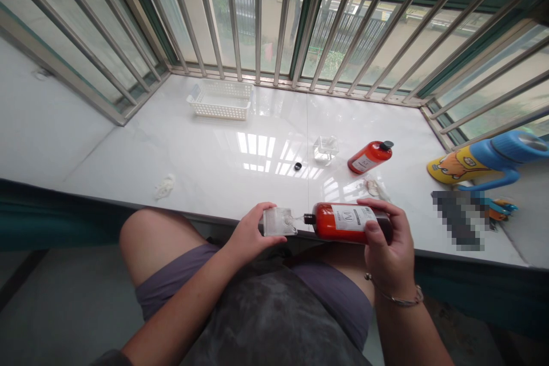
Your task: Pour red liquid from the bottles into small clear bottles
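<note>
My left hand point(249, 234) is shut on a small square glass bottle point(279, 222), held on its side just past the marble counter's front edge. My right hand point(386, 240) grips an orange plastic bottle point(343, 223) with a white label, lying almost level. Its dark neck points left, nearly touching the glass bottle's mouth. A second orange bottle point(369, 157) with a dark cap lies on the counter point(206, 160), beyond my right hand. Near it stand a similar glass bottle point(326, 148) and a small black cap point(297, 166).
A white plastic basket point(220, 99) stands by the metal window bars point(257, 17). Crumpled tissue point(165, 186) lies at the left. A blue-and-yellow water bottle point(484, 160) lies at the right, beside a pixelated object point(458, 220). My legs are below the counter's edge.
</note>
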`<state>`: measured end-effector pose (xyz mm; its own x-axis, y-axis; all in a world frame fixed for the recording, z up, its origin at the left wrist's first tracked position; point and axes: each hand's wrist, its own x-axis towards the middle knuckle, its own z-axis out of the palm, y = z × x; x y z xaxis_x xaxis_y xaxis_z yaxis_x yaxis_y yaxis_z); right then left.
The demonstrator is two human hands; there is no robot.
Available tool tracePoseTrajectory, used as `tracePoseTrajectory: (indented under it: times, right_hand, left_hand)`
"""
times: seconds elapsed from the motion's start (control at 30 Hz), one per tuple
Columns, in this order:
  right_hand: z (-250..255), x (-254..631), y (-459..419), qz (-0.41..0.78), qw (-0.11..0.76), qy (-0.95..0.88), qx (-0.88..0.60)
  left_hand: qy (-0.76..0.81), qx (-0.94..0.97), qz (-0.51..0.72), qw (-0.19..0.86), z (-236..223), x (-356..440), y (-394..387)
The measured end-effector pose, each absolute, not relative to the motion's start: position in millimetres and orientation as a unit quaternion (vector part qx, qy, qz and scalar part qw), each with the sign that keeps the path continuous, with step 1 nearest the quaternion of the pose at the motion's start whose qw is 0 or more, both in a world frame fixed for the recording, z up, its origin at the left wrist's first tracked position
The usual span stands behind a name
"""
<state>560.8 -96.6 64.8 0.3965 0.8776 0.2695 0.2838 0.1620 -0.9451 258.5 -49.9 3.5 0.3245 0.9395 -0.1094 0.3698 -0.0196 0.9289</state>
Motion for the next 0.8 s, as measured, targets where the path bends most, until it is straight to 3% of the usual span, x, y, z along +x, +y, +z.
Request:
tracePoseTrajectory:
  times: [0.8]
  right_hand:
    - [70.2,558.0,-97.3,0.224,0.567,-0.512,-0.605]
  left_hand:
    - [0.500,0.647,0.294,0.494,1.4,258.3,-50.1]
